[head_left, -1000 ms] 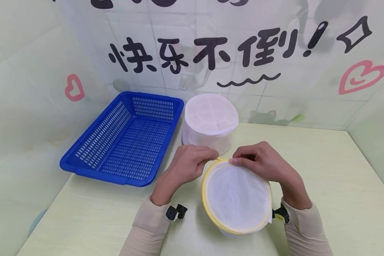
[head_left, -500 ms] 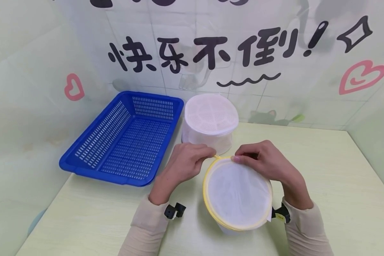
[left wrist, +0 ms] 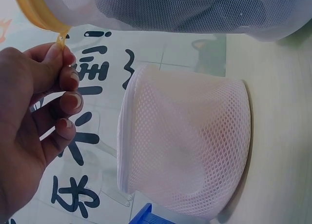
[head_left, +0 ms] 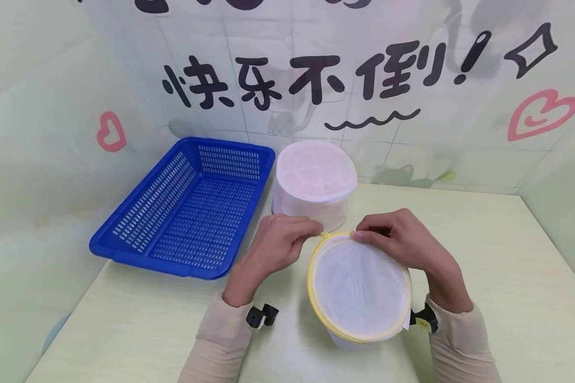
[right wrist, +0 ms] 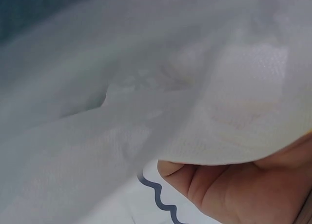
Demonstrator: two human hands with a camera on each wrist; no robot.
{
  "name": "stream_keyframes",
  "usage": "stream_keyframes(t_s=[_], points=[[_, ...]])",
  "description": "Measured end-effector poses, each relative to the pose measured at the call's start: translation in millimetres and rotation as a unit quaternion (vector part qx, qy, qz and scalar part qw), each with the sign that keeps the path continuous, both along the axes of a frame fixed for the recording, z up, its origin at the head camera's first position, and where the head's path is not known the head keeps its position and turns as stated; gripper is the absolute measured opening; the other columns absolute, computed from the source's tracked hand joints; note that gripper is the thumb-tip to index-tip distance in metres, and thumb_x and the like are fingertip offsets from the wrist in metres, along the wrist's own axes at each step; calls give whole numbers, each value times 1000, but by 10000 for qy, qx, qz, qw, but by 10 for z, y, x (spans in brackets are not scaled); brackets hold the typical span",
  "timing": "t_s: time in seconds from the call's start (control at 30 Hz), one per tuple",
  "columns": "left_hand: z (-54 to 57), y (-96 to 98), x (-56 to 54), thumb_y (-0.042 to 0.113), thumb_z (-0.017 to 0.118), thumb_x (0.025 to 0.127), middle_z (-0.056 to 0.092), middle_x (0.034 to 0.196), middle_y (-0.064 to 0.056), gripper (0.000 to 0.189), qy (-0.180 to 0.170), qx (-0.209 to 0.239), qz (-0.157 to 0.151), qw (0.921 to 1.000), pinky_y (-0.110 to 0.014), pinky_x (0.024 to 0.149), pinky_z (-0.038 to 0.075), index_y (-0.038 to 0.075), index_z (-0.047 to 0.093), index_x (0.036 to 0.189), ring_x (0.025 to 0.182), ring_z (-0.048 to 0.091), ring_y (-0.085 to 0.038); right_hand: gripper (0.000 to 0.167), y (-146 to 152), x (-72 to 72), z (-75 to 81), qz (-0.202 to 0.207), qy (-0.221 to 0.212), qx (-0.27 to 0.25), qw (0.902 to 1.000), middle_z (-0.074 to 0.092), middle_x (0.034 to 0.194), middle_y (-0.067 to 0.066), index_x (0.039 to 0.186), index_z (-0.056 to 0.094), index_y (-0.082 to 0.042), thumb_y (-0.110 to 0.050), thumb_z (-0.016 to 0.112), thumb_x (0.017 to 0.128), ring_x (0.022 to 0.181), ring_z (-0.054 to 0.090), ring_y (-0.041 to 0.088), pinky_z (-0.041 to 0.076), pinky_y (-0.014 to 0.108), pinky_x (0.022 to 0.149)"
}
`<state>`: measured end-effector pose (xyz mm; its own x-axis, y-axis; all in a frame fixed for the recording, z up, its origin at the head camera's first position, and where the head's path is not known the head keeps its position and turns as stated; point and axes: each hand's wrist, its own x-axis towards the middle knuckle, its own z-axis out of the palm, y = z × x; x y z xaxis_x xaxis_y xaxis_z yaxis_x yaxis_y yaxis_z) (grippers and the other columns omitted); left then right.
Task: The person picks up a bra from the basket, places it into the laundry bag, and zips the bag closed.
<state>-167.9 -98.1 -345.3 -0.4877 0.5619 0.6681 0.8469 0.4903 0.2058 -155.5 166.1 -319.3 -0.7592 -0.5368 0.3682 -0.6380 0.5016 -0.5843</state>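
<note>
A round white mesh laundry bag [head_left: 361,287] with a yellow zipper rim stands on the table, its top face tilted toward me. Something dark shows through its mesh wall [left wrist: 180,11] in the left wrist view. My left hand [head_left: 280,242] pinches the yellow zipper pull [left wrist: 61,38] between thumb and index finger at the far left of the rim. Just right of it, my right hand [head_left: 402,239] pinches the rim between thumb and fingers. Pale fabric fills most of the right wrist view, with the curled right fingers [right wrist: 195,182] below it.
A second, pinkish-white mesh laundry bag [head_left: 316,175] stands upright behind my hands. To its left, a blue plastic basket [head_left: 163,266] leans with its far end raised near the wall. A printed wall covering [head_left: 460,154] rises behind the pale table [head_left: 465,223].
The yellow-rimmed bag has shifted slightly right and away from me, and my right hand has moved the same way. My left hand has moved slightly away from me, keeping its pinch.
</note>
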Motion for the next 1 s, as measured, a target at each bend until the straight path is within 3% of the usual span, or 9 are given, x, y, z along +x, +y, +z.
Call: stream_keyframes(t_s=[1.0], points=[[28,-7,24,1,67,84,67,79,11,17,-51,67,-112,9999,-24,56,46,18,71,86,68,60,-5,11,41,39,37,-101,-186,-149,9997,62,72,-15,84,71,-28,-17,70,88,62,57,7,45,21,57]])
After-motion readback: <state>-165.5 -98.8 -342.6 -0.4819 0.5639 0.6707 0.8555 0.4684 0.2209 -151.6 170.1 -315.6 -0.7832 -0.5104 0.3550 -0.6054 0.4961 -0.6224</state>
